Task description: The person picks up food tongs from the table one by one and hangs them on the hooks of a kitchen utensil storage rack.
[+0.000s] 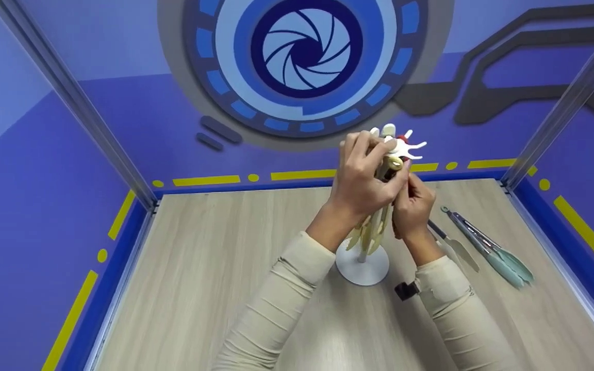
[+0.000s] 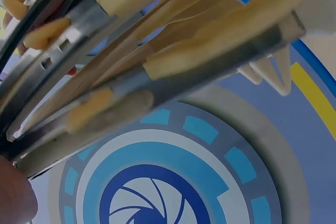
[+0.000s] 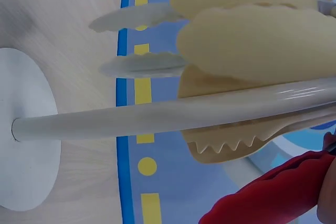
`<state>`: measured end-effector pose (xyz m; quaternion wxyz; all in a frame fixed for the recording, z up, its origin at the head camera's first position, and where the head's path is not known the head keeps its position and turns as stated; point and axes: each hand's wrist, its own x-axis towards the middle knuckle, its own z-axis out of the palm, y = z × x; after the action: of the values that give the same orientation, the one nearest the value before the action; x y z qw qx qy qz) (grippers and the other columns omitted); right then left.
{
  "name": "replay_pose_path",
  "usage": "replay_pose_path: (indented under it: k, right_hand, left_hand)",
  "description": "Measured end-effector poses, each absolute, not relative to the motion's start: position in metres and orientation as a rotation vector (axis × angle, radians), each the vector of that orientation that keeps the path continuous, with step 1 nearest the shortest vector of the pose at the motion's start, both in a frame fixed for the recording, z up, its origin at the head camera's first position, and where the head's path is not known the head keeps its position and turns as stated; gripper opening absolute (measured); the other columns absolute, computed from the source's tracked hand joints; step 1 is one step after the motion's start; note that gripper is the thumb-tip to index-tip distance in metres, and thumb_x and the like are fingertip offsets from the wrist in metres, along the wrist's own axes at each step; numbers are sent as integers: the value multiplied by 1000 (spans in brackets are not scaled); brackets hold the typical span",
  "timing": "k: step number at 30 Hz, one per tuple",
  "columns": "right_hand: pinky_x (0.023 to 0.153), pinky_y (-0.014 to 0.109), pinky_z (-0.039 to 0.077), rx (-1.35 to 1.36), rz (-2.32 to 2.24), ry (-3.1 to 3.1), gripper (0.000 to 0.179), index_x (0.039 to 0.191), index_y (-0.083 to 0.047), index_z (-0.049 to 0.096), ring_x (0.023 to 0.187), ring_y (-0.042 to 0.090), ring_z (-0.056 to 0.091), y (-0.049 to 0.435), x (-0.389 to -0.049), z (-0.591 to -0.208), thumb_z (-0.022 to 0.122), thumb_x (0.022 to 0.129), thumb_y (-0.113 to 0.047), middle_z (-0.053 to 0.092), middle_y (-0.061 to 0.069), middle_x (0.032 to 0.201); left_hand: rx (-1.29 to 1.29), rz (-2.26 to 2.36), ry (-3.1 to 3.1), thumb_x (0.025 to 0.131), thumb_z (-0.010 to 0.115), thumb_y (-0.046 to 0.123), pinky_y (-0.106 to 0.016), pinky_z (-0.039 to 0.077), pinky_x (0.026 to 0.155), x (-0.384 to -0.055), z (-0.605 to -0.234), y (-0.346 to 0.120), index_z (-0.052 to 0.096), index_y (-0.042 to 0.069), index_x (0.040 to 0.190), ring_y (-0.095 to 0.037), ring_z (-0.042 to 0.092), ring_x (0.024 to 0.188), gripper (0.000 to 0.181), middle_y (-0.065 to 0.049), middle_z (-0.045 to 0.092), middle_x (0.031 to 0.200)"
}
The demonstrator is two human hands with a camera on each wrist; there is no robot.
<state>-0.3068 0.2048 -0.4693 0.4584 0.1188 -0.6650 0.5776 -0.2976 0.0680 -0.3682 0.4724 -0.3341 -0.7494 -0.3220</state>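
A utensil stand with a round white base (image 1: 351, 268), a pole (image 3: 94, 124) and white hooks (image 1: 408, 148) at its top stands on the table. Several cream-tipped tongs (image 3: 257, 40) hang from it, their metal arms blurred in the left wrist view. My left hand (image 1: 361, 175) curls its fingers over the stand's top among the hooks, with its thumb toward the right hand. Lower and to the right, my right hand (image 1: 414, 206) grips tongs with red scalloped tips (image 3: 273, 190). The hands hide the upper ends of the tongs.
Teal-tipped tongs (image 1: 498, 255) lie on the table (image 1: 214, 268) to the right. Beside them lies a slim utensil with a pale blade (image 1: 464, 252), partly behind the right forearm. Blue patterned walls (image 1: 116, 113) and metal posts (image 1: 575, 87) enclose the table's back and sides.
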Motion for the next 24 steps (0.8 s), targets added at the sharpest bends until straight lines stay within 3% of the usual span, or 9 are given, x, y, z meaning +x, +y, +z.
replay_pose_path:
  k: [9,14,24]
  right_hand:
    - [63,13,45,273,1450,-1623,19,87,11,71,66,-2,54,199,-307,-468,55,97,6,65,-22,77]
    - [61,12,41,262,1463,-1626,19,83,17,64,65,-5,50,198,-306,-466,53,96,9,59,-21,73]
    - [56,15,35,262,1482,-1619,21,81,12,64,60,0,45,202,-316,-474,56,99,4,53,-16,67]
  left_hand:
    - [-790,-756,-1844,89,68,41,-31,42,83,-297,-370,67,75,14,113,-20,53,101,37,-5,63,104]
    - [-808,-743,-1868,91,66,45,-31,41,84,-296,-369,63,75,16,114,-20,51,100,39,-3,64,104]
    - [-890,-786,-1849,92,69,41,-34,41,86,-301,-364,56,76,14,109,-21,50,96,33,-2,67,100]
